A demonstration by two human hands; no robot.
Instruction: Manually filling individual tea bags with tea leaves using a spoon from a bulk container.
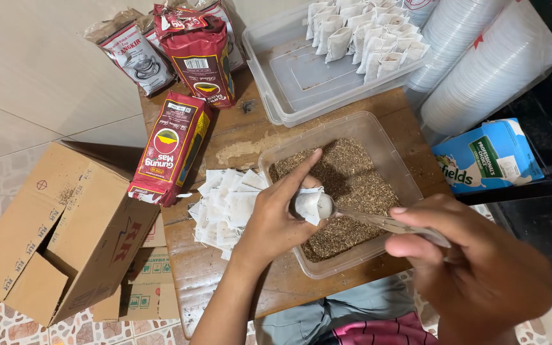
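My left hand (275,214) holds a small white paper pouch (311,203) open over the near edge of a clear plastic tub (359,124) of loose brown dried leaf. My right hand (474,271) grips the handle of a metal spoon (378,222), and the spoon's bowl sits inside the pouch mouth. A pile of empty white pouches (225,204) lies on the wooden table (244,137) just left of my left hand.
A second clear tub (289,83) at the back holds filled pouches (365,35). Red packets (172,145) (200,54) and brown ones (132,54) lie at the back left. An open cardboard box (65,233) is on the floor at left. Stacked white lids (480,61) and a blue carton (487,156) are at right.
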